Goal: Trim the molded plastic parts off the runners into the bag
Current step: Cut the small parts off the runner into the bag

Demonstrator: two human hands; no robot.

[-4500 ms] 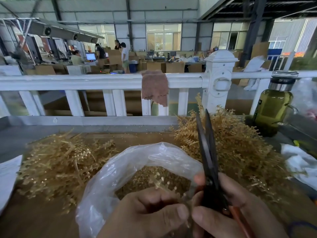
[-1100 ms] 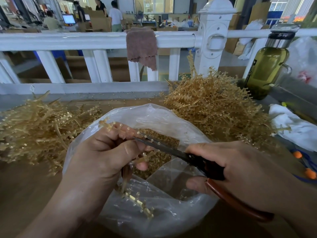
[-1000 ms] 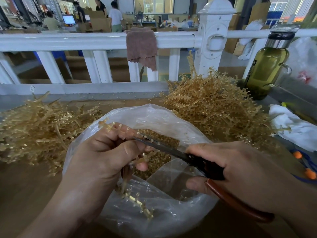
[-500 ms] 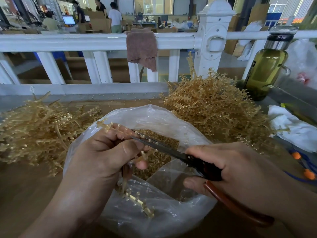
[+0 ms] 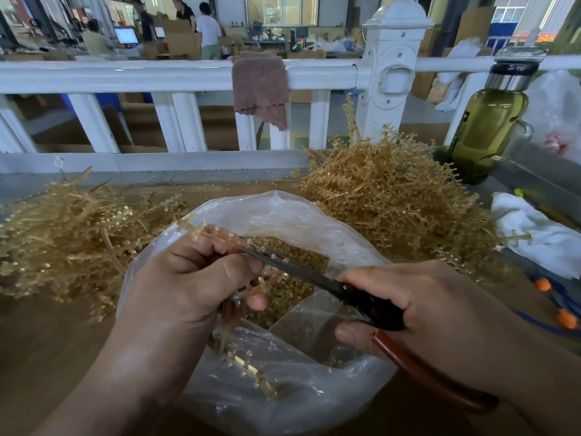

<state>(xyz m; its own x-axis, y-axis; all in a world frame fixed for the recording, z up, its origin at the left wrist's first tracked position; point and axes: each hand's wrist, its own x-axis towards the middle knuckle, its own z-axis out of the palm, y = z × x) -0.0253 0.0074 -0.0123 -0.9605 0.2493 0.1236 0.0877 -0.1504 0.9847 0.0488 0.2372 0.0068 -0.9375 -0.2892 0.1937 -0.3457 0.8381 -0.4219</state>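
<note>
Gripping a tan runner [image 5: 201, 229] in curled fingers and thumb, the left hand [image 5: 188, 278] hovered over the mouth of the clear plastic bag [image 5: 283, 212]. One studded end of the runner poked out past the knuckles toward eleven o'clock. Another length hung from under the palm toward six o'clock, lying against the bag's near wall.

The right hand [image 5: 434, 313] was wrapped around the handles of the scissors [image 5: 317, 276], fingers curled over the black upper part and the red-brown lower handle. The dark blades pointed toward ten o'clock and met the runner right at the left fingertips. Whether the blades were apart or together could not be told.

Inside the bag, at twelve o'clock from the scissors, lay a heap of small trimmed parts [image 5: 295, 256].

At nine o'clock from the bag a loose pile of runners [image 5: 72, 237] sprawled over the brown table [image 5: 47, 347]. A taller pile [image 5: 393, 196] rose at one o'clock, touching the bag's far rim.

Beyond the piles stood a white railing [image 5: 125, 77] with a brownish rag [image 5: 261, 86] draped over its top bar at twelve o'clock. A green bottle [image 5: 487, 127] with a metal cap stood at two o'clock. A crumpled white cloth [image 5: 540, 237] lay at three o'clock, just beside the taller pile.
</note>
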